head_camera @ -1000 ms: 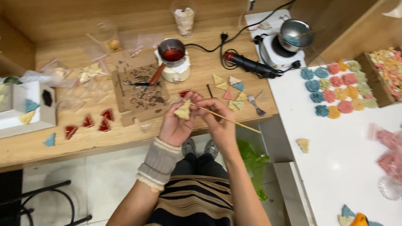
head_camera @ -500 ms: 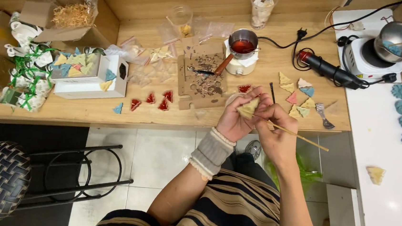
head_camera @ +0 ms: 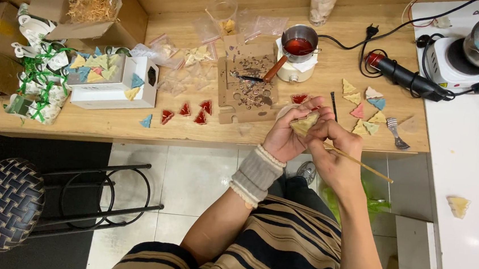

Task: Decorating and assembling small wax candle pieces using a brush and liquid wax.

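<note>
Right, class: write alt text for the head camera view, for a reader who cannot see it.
A person's left hand holds a pale yellow triangular piece while the right hand touches it and grips a thin wooden stick. Beyond lie a wooden worktop, small coloured triangles and a pot of red liquid.

To your left on the wooden bench, an open brown cardboard box (head_camera: 89,23) holds straw-like filler. Just below it sits a flat white box (head_camera: 115,90). Clear plastic bags (head_camera: 190,71) lie crumpled beside these.
</note>
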